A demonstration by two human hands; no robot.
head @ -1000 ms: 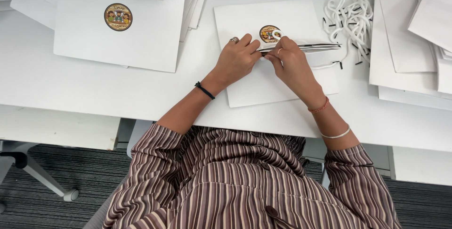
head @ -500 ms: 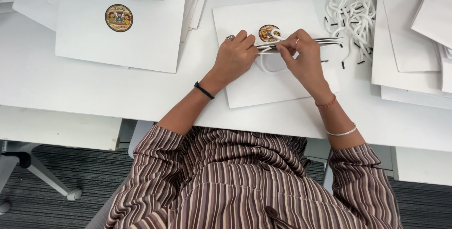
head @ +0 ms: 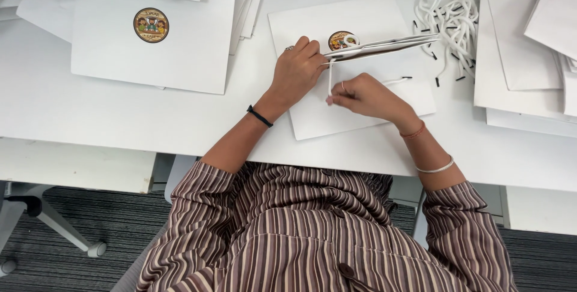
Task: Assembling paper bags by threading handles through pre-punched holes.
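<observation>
A white paper bag with a round colourful sticker lies flat on the white table in front of me. My left hand pinches the bag's raised top edge near the sticker. My right hand sits just below it, closed on a white cord handle that runs up to that edge. The cord's black-tipped end trails to the right over the bag.
A pile of loose white cords with black tips lies at the upper right. Stacks of flat white bags fill the right side, and more bags, one with a sticker, lie at upper left. An office chair base stands lower left.
My right hand has dropped from the bag's top edge toward me, drawing the white cord down with it. My left hand stays on the edge.
</observation>
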